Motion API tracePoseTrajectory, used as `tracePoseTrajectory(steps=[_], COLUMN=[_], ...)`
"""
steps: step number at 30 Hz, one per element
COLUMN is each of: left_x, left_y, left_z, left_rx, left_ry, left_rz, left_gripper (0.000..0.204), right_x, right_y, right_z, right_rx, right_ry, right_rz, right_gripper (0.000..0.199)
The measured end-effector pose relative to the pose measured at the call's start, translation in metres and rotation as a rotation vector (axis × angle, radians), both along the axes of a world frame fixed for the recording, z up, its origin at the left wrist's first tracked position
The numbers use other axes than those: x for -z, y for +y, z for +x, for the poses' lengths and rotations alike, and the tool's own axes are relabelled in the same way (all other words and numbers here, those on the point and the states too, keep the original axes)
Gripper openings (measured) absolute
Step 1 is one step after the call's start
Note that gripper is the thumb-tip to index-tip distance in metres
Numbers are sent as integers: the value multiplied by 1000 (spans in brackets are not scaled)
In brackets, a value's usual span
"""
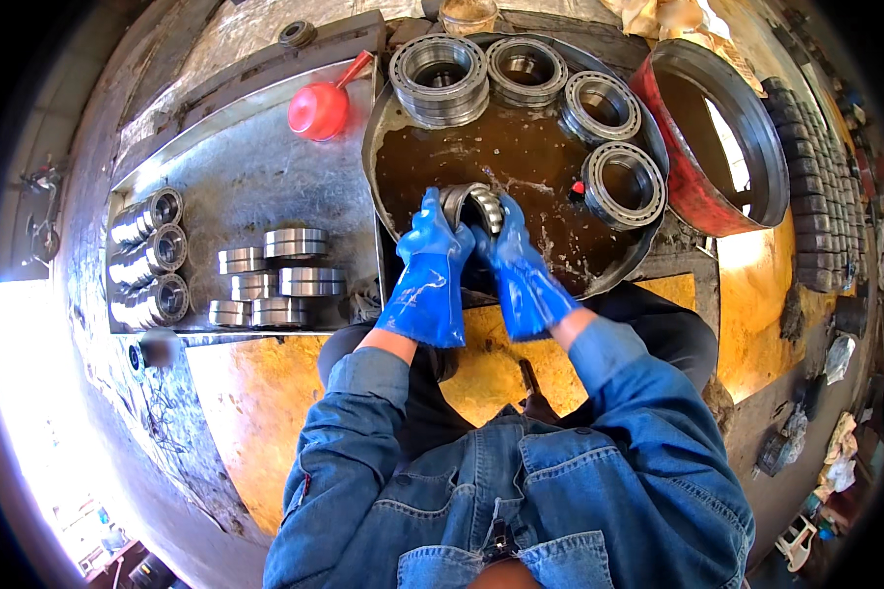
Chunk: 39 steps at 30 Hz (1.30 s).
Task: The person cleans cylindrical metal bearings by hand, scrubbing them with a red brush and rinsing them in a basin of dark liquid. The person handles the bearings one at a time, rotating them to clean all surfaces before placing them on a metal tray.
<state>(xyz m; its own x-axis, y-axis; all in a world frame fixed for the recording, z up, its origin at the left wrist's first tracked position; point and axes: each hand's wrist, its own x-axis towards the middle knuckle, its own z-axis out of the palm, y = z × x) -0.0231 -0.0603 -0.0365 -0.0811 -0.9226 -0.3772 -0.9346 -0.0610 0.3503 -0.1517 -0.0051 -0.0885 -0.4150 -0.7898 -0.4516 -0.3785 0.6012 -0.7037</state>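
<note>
Two hands in blue rubber gloves: the left hand [427,245] and the right hand [514,257] meet over the near part of the tub.
Grip: closed on both sides of one bearing, the left at its smooth ring, the right beside its exposed rollers.
Held bearing: a silver metal roller bearing [473,203], tilted, above the brown liquid [432,157].
Tub: a round, dark metal tub [619,260], with four places of thick silver bearing rings [447,106] along its far and right sides, the leftmost stacked.
Small red piece: a red object [578,187], touching or just beside the nearest ring; cannot tell which.
Left tabletop: a silver metal tabletop [226,177], carrying a red plastic dipper [317,111], six smooth steel rings [310,282] grouped near its front edge, and three rows of silver roller bearings [147,263] farther left.
Right of the tub: a large red metal hoop [692,182], tilted.
Clothing: a blue denim jacket [471,471], cuffs above the gloves.
</note>
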Motion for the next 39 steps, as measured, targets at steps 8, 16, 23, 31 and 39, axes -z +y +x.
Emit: tracePoseTrajectory(steps=[8, 16, 23, 31, 39], left_x=[-16, -2, -9, -6, -5], left_y=[-5, -1, -1, 0, -2], left_z=[-4, -1, 6, 1, 0], left_rx=[-56, 3, -48, -14, -19], left_ry=[40, 26, 68, 72, 72], left_rz=[73, -33, 45, 26, 9], left_gripper=[85, 85, 87, 84, 83], right_x=[-30, 8, -69, 16, -26], right_y=[-65, -1, -40, -16, -64], right_z=[-37, -1, -15, -1, -31], right_rx=[-437, -1, -242, 14, -396], right_ry=[-333, -25, 33, 89, -91], right_rz=[-183, -171, -105, -289, -137], right_gripper=[45, 103, 75, 83, 59])
